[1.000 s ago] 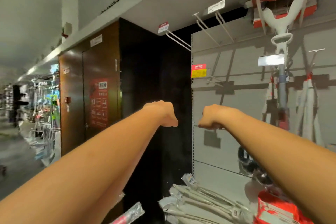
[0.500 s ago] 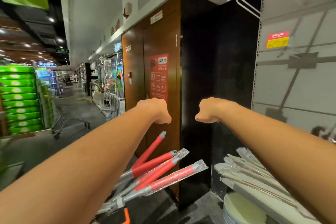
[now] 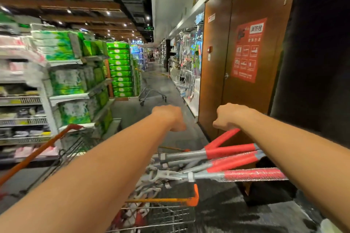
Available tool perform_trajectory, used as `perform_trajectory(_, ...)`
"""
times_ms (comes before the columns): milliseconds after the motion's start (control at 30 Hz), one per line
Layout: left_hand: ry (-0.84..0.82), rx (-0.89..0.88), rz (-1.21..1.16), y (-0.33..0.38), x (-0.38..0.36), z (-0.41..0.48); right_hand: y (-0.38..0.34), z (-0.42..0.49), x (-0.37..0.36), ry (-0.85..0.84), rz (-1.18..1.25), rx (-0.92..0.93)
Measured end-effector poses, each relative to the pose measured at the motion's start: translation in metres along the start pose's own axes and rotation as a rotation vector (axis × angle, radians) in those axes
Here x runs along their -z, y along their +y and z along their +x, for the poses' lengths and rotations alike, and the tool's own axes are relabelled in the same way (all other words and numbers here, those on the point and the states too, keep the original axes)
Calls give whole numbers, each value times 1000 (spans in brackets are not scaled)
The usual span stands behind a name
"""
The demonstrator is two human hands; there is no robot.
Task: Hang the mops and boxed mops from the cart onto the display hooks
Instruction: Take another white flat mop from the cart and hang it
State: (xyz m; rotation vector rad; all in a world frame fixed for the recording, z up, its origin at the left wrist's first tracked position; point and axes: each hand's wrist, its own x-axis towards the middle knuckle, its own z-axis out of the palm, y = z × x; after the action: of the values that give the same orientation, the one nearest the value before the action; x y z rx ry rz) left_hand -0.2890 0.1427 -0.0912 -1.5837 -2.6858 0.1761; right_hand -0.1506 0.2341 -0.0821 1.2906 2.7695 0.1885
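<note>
Several mops with grey shafts and red foam grips lie in a wire shopping cart with orange trim, their handles sticking out to the right over the cart's rim. My left hand is held out in a fist above the cart, holding nothing. My right hand is also a fist, just above the uppermost red mop grip; no contact with it is visible. The display hooks are out of view.
A brown fire-hydrant door with a red notice and a black pillar stand to the right. Shelves of green tissue packs line the left. Another empty cart stands down the aisle.
My view has swung left and down, from the grey hook wall to the aisle and the cart of mops. Both fists stay stretched out in front of me.
</note>
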Motion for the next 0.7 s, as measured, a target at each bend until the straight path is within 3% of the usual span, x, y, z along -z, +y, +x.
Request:
perform_trajectory(333,-71,283,-28,-44,-56,21,-68,91,-49,-22,-16,343)
perform_trajectory(700,-156,622,-58,-85,-150,-15,-143,101,-109,-80,29,645)
